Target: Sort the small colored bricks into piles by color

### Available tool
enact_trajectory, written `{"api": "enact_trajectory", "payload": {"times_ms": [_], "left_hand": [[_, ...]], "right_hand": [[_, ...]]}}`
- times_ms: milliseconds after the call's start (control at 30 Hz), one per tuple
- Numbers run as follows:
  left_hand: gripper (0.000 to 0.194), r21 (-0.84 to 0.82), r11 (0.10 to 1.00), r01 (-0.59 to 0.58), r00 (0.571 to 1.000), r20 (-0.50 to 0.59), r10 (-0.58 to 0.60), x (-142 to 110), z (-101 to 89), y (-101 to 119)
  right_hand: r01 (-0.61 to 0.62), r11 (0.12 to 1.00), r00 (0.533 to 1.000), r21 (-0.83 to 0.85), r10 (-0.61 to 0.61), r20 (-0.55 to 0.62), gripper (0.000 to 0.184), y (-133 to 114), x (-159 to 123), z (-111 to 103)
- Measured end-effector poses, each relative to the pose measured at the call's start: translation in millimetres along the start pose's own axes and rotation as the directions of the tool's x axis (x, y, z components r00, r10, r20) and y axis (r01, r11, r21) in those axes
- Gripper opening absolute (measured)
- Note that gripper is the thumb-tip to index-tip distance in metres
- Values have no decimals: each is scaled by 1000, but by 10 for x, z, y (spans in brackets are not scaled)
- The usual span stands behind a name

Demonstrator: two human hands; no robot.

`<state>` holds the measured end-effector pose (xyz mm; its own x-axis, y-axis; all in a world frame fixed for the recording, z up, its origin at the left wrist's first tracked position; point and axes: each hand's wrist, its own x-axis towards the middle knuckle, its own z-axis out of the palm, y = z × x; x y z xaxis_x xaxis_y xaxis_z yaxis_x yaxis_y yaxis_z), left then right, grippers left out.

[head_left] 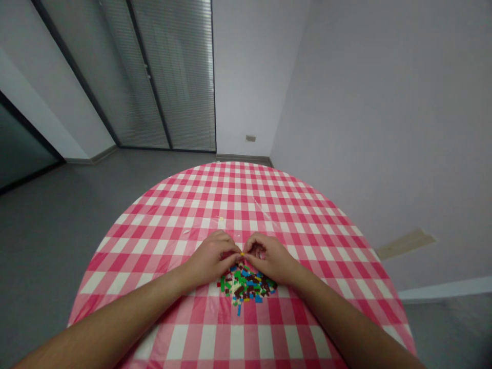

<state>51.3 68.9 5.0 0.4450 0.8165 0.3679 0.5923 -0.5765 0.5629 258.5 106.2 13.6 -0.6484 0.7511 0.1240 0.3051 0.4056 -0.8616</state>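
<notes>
My left hand (210, 257) and my right hand (274, 259) meet at the fingertips over the near half of the table. Pinched between both hands is a tiny yellow building brick (242, 253); its exact shape is too small to tell. Right below the fingers lies a loose pile of small building bricks (248, 283) in green, blue, dark brown, red, yellow and cream. One blue brick (239, 310) lies at the near edge of the pile. My curled fingers partly hide the far side of the pile.
A red and white checked cloth (238, 189) covers the round table. Beyond my hands lie a small pale yellow piece (221, 219) and a whitish scrap (186, 231). A wall (384, 128) stands at the right, and glass panels with blinds (172, 77) at the back.
</notes>
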Motion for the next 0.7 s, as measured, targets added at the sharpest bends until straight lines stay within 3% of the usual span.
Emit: {"api": "enact_trajectory", "payload": {"times_ms": [400,700], "left_hand": [[11,27,985,169,985,-40,-168,-1,-29,-67],[12,63,987,146,989,-12,-146,-5,-44,-142]], "right_hand": [[-28,997,990,-74,17,-142,6,86,65,-94],[-49,986,972,-161,10,-234,6,205,91,-375]]}}
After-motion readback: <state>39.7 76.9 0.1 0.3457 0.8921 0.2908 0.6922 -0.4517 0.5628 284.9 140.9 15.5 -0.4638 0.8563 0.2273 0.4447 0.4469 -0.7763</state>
